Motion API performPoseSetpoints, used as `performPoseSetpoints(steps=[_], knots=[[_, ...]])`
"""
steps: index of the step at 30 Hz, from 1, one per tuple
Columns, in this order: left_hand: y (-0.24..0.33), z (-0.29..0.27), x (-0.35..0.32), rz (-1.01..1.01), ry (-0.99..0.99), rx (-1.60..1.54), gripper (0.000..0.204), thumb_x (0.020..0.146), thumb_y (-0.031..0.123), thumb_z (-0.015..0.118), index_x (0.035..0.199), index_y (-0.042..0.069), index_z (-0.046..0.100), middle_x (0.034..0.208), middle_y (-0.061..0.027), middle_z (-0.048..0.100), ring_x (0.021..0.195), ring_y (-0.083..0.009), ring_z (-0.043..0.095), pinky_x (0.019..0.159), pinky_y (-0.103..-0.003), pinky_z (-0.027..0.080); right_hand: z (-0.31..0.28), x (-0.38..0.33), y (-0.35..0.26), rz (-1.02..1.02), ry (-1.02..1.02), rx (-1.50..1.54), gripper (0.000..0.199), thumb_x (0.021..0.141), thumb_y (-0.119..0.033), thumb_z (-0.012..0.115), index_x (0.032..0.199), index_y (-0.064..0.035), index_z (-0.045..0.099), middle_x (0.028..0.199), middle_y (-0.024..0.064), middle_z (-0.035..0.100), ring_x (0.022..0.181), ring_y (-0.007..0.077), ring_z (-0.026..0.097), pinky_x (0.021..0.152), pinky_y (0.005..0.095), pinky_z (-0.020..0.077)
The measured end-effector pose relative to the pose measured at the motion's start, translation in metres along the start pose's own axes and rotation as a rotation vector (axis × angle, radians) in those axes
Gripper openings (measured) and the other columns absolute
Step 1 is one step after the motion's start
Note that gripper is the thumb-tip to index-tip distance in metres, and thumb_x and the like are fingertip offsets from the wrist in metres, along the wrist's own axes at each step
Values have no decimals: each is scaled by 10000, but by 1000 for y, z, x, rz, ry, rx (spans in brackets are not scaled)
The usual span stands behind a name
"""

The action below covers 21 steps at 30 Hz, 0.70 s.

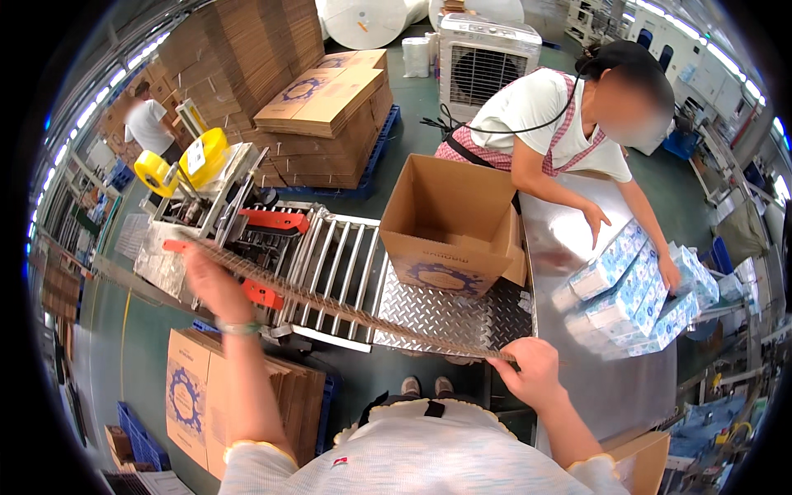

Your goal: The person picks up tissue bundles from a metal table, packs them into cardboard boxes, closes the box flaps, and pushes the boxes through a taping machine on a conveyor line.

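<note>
A flat, folded cardboard carton (346, 312) stretches across in front of me, seen edge-on as a thin brown strip. Its far left end is gripped by my left hand (216, 285), over the machine's side. Closed around the near right end is my right hand (532, 371), beside the metal table. Beyond the strip, an open, upright cardboard box (450, 223) stands on a diamond-patterned metal plate (412, 318); what shows of its inside is bare cardboard. Across the table, a co-worker (536, 115) leans over with one hand on blue-and-white packs (635, 289).
A roller conveyor (338, 272) leads left to a taping machine with yellow tape rolls (202, 157) and red guides. Cardboard stacks stand behind (322, 99) and below left (198, 396). The metal table (569, 355) is to my right. An air cooler (487, 62) stands at the back.
</note>
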<state>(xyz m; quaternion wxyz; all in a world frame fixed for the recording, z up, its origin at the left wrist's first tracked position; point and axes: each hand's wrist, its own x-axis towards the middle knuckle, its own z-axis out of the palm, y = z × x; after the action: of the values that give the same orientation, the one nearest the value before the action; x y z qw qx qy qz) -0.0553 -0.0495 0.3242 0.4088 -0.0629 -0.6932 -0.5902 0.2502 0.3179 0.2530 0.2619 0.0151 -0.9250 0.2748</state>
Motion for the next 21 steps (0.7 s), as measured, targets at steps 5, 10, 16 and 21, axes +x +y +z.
performPoseSetpoints(steps=[5, 10, 16, 21], knots=[[-11, 49, -119, 339, -533, 350, 438, 927, 201, 638, 1300, -11, 551, 1315, -186, 563, 1279, -344, 500, 1149, -499, 301, 25, 29, 12, -85, -175, -344, 213, 817, -194, 755, 832, -101, 564, 695, 59, 544, 683, 266, 592, 747, 371, 499], [-14, 58, -126, 474, -1127, 427, 315, 964, 304, 578, 1106, 47, 692, 1145, -115, 703, 1130, -322, 624, 1098, -523, 365, 55, 39, -12, -15, -86, -723, 439, 875, -250, 708, 1278, -106, 616, 1270, 104, 632, 1249, 249, 551, 1126, 585, 301], [5, 75, -99, 429, -1547, 664, 588, 998, 507, 506, 1334, 30, 578, 1093, -158, 698, 1040, -326, 658, 1006, -465, 430, 84, -45, -21, -35, 18, -767, 356, 843, -163, 624, 1179, -250, 701, 1401, -10, 600, 1352, 212, 466, 1210, 549, 52], [1, 76, -95, 436, -1525, 864, 465, 946, 283, 646, 1296, 9, 512, 957, -211, 703, 925, -372, 685, 779, -496, 529, 65, -44, -12, -27, 3, -298, 112, 700, -57, 621, 752, -156, 611, 884, -48, 637, 1055, 168, 609, 1184, 562, 168]])
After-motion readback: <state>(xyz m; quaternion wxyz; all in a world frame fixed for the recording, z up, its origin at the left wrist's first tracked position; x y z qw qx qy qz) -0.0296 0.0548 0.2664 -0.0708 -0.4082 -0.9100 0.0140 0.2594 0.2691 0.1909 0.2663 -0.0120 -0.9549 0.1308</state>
